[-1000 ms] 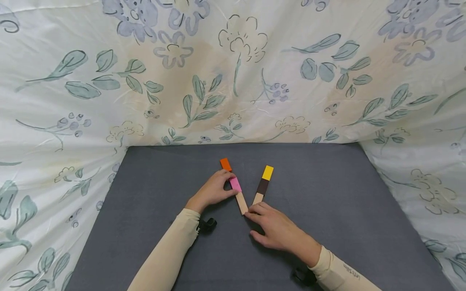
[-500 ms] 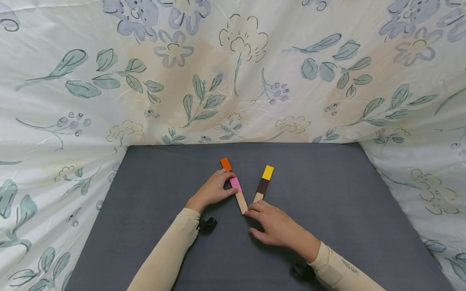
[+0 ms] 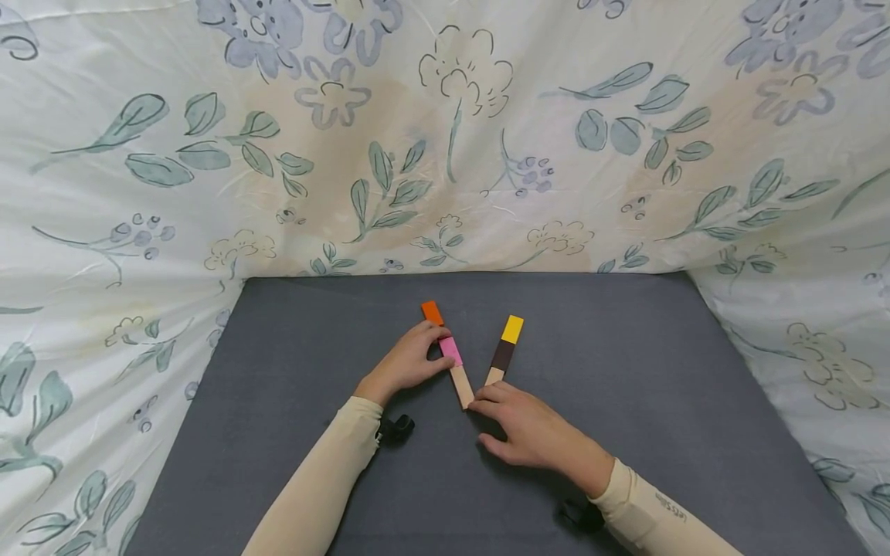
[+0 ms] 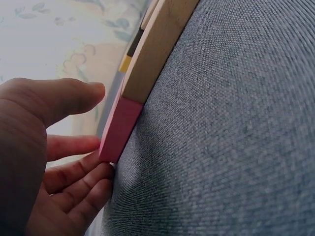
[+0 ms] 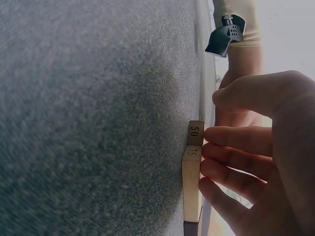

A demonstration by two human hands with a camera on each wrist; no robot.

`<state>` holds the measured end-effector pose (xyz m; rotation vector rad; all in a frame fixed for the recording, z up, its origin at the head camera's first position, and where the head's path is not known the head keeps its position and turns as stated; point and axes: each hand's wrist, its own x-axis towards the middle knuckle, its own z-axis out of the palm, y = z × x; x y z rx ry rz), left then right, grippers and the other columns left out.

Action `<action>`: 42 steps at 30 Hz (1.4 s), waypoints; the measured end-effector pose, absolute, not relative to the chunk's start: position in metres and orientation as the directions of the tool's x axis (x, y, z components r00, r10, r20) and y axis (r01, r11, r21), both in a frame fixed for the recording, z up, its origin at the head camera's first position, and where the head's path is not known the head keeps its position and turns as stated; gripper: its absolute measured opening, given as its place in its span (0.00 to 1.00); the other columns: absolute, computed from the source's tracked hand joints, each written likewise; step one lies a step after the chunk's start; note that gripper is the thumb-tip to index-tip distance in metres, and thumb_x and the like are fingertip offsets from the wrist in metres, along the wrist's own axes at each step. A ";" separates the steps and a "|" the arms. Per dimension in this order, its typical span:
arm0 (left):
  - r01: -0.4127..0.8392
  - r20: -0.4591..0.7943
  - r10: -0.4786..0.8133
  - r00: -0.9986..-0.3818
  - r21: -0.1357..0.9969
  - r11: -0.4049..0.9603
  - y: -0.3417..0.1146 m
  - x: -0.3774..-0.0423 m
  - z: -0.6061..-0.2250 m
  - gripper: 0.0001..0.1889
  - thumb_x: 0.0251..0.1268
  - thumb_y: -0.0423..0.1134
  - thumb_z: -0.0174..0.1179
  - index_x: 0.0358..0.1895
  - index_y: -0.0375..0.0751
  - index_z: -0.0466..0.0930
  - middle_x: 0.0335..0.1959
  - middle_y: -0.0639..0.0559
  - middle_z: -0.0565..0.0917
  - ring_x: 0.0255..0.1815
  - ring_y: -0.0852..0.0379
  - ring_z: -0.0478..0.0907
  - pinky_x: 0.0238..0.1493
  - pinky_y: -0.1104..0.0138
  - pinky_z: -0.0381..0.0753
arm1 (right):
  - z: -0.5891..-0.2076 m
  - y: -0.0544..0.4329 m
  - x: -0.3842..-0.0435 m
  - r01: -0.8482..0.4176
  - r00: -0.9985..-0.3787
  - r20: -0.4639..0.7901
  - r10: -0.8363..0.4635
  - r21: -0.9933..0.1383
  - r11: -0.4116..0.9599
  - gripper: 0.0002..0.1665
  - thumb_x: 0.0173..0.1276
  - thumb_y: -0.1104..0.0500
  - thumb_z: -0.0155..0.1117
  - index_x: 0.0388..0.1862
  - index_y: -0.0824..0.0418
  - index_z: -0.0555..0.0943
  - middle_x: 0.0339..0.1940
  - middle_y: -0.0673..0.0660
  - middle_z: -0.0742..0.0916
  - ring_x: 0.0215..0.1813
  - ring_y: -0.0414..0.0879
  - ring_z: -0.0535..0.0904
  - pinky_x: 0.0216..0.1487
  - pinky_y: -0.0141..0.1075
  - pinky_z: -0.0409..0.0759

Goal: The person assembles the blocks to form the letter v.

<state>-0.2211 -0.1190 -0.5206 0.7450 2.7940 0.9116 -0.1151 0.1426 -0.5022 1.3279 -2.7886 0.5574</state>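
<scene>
Two rows of small coloured blocks form a V. The left row has an orange block [image 3: 432, 312], a pink block [image 3: 451, 352] and a plain wooden block [image 3: 462, 388]. In the right row are a yellow block [image 3: 512, 329], a dark brown block [image 3: 503, 355] and another wooden block [image 3: 494, 376], partly hidden. My left hand [image 3: 406, 359] touches the pink block with its fingers; its thumb appears raised in the left wrist view. My right hand [image 3: 521, 425] rests its fingertips against the wooden ends, marked 50 [image 5: 195, 132] and 75 [image 5: 192, 152], thumb held apart.
A dark grey cloth surface [image 3: 313, 479] lies under everything. Floral fabric [image 3: 459, 154] rises behind it and along both sides. Black wrist cameras [image 3: 398, 430] sit beneath the cream sleeves [image 3: 320, 479].
Very little differs. My right hand shifts slightly, its fingertips staying at the wooden ends. The left hand and the block rows hold their places.
</scene>
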 end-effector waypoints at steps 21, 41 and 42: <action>0.361 0.128 0.374 -0.918 0.657 0.662 -0.137 -0.228 -0.520 0.28 0.74 0.46 0.72 0.71 0.37 0.80 0.60 0.44 0.80 0.58 0.47 0.78 0.66 0.51 0.79 | -0.504 0.143 -0.114 -0.745 -0.654 0.153 -0.741 -0.302 0.595 0.24 0.71 0.52 0.76 0.62 0.60 0.88 0.57 0.51 0.84 0.58 0.44 0.80 0.57 0.42 0.84; 0.287 0.104 0.310 -0.945 0.722 0.630 -0.156 -0.250 -0.509 0.35 0.71 0.44 0.76 0.76 0.37 0.75 0.70 0.41 0.76 0.67 0.42 0.77 0.72 0.47 0.75 | -0.503 0.142 -0.113 -0.746 -0.652 0.159 -0.741 -0.310 0.590 0.24 0.71 0.53 0.77 0.62 0.62 0.88 0.56 0.51 0.84 0.57 0.44 0.80 0.56 0.42 0.85; 0.285 0.105 0.308 -0.946 0.725 0.627 -0.156 -0.252 -0.509 0.35 0.71 0.44 0.76 0.76 0.37 0.75 0.70 0.41 0.76 0.67 0.42 0.77 0.72 0.47 0.75 | -0.503 0.143 -0.113 -0.747 -0.651 0.160 -0.742 -0.310 0.588 0.24 0.71 0.53 0.77 0.62 0.62 0.88 0.56 0.51 0.84 0.57 0.44 0.80 0.56 0.42 0.85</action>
